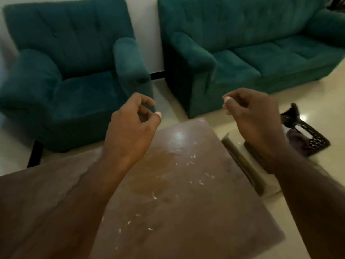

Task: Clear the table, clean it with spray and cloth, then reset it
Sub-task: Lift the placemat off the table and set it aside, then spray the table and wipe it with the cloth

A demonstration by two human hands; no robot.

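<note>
While both hands are hovering loosely curled and empty above the table, I am judging my right hand nearer than my left hand to the basket lying beyond the table's right edge.

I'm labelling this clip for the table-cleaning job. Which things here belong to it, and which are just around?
Belongs to the job:
table, bare but with pale smears
left hand, empty
right hand, empty
black basket on the floor, probably

Just around:
green armchair
green sofa
</note>
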